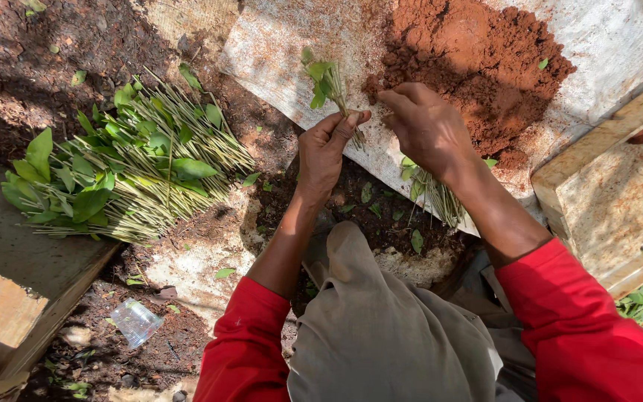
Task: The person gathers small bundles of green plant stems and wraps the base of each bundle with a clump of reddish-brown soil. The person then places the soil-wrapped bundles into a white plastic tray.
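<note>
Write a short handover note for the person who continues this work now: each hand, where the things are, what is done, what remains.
Left hand: pinches a small bunch of leafy cuttings, leaves up.
Right hand: shut on a second bundle of cuttings, beside the red-brown powder heap on the white sheet.
Done: cannot tell from this view.
Left: a large pile of cuttings lies on the soil to the left, untouched.

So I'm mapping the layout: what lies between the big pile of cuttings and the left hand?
In the head view, between the pile of cuttings and the left hand lies dark soil with a few loose green leaves.
</note>
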